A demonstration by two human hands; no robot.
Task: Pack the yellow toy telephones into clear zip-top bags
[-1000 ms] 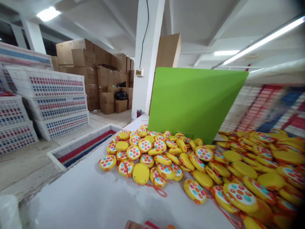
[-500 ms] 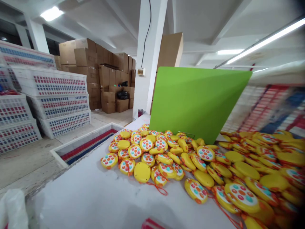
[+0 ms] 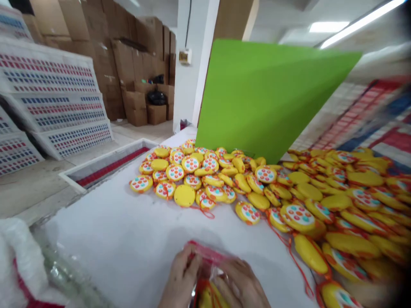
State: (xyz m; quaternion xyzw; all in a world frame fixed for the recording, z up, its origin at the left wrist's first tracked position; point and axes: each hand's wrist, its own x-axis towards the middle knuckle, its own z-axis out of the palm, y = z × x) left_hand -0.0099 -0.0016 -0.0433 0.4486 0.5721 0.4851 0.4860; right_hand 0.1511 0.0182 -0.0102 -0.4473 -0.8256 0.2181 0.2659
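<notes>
At the bottom of the view, my left hand (image 3: 182,273) pinches the left side of a clear plastic bag (image 3: 208,255) with a pink-red top edge. My right hand (image 3: 242,280) has its fingers closed on the bag's right side. Inside or just under the film shows a yellow toy (image 3: 212,298) with orange cord; its lower part is cut off by the frame. Ahead of my hands lies a heap of yellow oval toys (image 3: 184,196), some showing white faces with coloured dots, some their plain backs. Red cords (image 3: 208,214) trail from several.
A green board (image 3: 263,98) leans upright behind the heap on the white table (image 3: 128,239). White crates (image 3: 70,111) and cardboard boxes (image 3: 138,64) are stacked at left. An open crate (image 3: 72,182) stands beside the table's left edge. White plastic wrapping (image 3: 19,256) lies lower left.
My view has tilted down. Both hands and the bag, of which only a pink edge showed before, have come into sight at the bottom. The toy heap looks unchanged.
</notes>
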